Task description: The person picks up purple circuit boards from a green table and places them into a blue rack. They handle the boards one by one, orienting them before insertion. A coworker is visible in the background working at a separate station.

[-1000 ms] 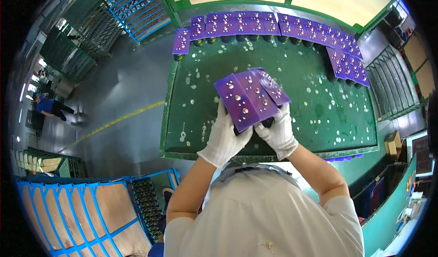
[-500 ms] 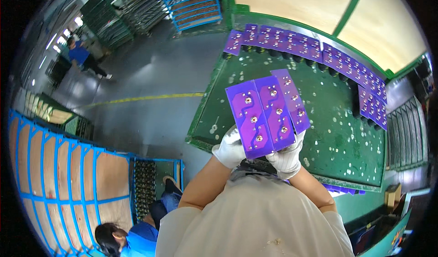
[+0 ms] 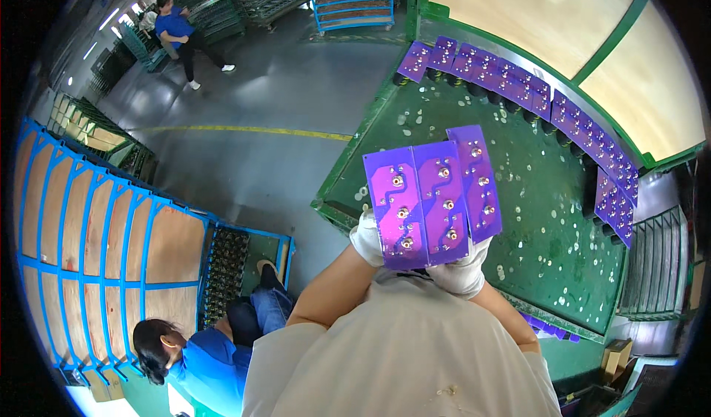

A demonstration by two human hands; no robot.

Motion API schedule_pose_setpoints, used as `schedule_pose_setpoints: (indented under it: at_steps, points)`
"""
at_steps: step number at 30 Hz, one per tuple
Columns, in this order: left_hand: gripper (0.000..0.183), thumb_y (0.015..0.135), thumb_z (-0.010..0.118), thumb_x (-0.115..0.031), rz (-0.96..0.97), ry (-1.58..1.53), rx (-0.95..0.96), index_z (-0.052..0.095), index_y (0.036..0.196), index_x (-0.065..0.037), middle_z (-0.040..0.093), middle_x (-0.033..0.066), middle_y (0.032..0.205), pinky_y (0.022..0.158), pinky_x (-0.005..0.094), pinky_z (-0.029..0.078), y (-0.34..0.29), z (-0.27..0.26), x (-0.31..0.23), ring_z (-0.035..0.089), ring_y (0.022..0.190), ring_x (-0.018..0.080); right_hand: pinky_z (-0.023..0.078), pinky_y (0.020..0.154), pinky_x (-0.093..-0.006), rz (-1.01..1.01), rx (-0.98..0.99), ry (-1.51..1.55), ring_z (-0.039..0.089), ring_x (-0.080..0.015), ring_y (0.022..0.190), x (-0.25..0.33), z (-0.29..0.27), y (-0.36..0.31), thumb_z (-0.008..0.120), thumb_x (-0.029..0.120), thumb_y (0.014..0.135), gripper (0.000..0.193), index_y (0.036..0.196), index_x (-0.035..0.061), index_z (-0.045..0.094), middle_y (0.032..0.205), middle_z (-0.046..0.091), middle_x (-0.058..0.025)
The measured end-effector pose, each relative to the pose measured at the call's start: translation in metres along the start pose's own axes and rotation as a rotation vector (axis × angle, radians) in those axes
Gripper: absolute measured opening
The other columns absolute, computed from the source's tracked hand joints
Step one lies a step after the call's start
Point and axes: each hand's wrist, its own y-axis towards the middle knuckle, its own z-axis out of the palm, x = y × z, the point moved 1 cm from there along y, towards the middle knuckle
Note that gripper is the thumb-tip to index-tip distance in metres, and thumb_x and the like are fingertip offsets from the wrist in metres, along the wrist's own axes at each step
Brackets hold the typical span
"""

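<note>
Purple circuit boards point(image 3: 396, 209) with metal studs face up between my two white-gloved hands, in front of my chest. Two panels lie edge to edge at the left. A narrower purple board point(image 3: 481, 184) overlaps them at the right and sits a little higher. My left hand point(image 3: 365, 238) is closed on the lower left edge, its fingers partly hidden beneath. From below, my right hand point(image 3: 461, 275) grips the lower right side; most of its fingers are covered by the boards. The green tabletop point(image 3: 533, 217) lies under and beyond them.
Purple boards on black cylinders point(image 3: 511, 84) line the table's far and right edges. A seated person in blue point(image 3: 211, 358) is close at lower left, beside a blue rack point(image 3: 111, 276). Another person point(image 3: 178, 32) is on the floor at upper left. A cardboard box point(image 3: 616, 356) stands at lower right.
The held boards have turned slightly more upright, and the narrow one stands more squarely beside the others. My view has shifted. The far person appears farther right and larger.
</note>
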Motion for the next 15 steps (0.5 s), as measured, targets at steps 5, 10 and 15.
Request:
schedule_pose_setpoints:
  at_steps: [5,10,15]
  points:
    - [0.052,0.098,0.044,-0.036,0.115,0.100,-0.038,0.039,0.141,-0.007,0.049,0.0138,0.138,0.099,0.0446,0.048,-0.005,0.000,-0.001,0.053,0.122,0.0283,0.036,0.097,-0.0530,-0.021,0.062,0.034,0.047,-0.0393,0.118,0.001,-0.001,0.006,0.072,0.021,0.067,0.060,0.124,0.0152,0.054,0.127,0.052,-0.0135]
    - [0.050,0.098,0.046,-0.035,0.144,0.017,-0.007,0.040,0.140,-0.008,0.050,0.0143,0.137,0.100,0.0481,0.047,-0.012,-0.005,-0.003,0.052,0.122,0.0302,0.041,0.093,-0.0517,-0.017,0.068,0.108,0.053,-0.0383,0.111,0.007,-0.004,0.016,0.070,0.017,0.068,0.048,0.115,0.0132,0.060,0.120,0.057,-0.0127]
    - [0.051,0.098,0.046,-0.035,0.173,0.018,-0.014,0.041,0.140,-0.008,0.050,0.0140,0.137,0.099,0.0479,0.047,-0.016,-0.007,-0.008,0.053,0.122,0.0299,0.049,0.080,-0.0488,-0.058,0.090,0.075,0.061,-0.0368,0.095,0.013,-0.006,0.029,0.072,0.019,0.067,0.038,0.104,0.0143,0.064,0.105,0.062,-0.0110]
